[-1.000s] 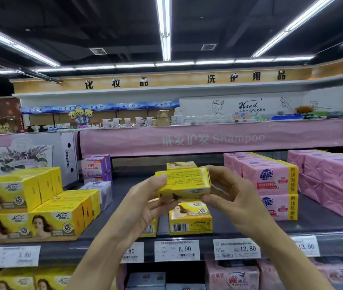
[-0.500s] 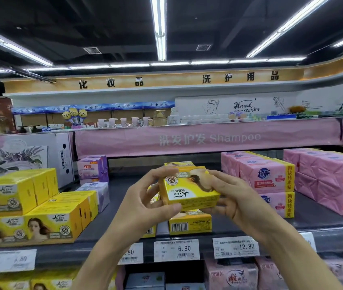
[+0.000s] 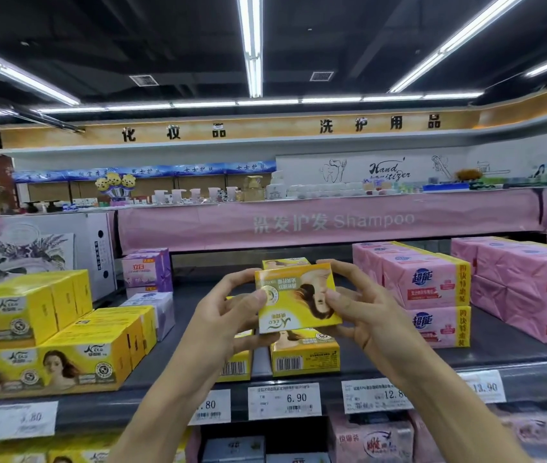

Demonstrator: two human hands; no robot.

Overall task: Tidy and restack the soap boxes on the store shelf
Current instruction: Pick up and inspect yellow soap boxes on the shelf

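Note:
I hold a yellow soap box (image 3: 295,297) in both hands in front of the dark shelf (image 3: 499,352). Its printed face points at me, upside down. My left hand (image 3: 228,315) grips its left edge and my right hand (image 3: 359,305) grips its right edge. Below the held box, two more yellow soap boxes (image 3: 305,355) lie at the shelf's front with barcodes facing me, one partly hidden behind my left wrist. Another yellow box (image 3: 285,263) shows just behind the held one.
A stack of yellow soap boxes (image 3: 48,335) fills the shelf's left side, with purple boxes (image 3: 146,272) behind. Pink soap packs (image 3: 432,295) and more pink packs (image 3: 529,289) stand on the right. Price tags (image 3: 283,401) line the shelf edge, with a lower shelf beneath.
I have turned the yellow box in my hands so that its large printed face now points toward me, upside down. The box sits slightly more upright than before.

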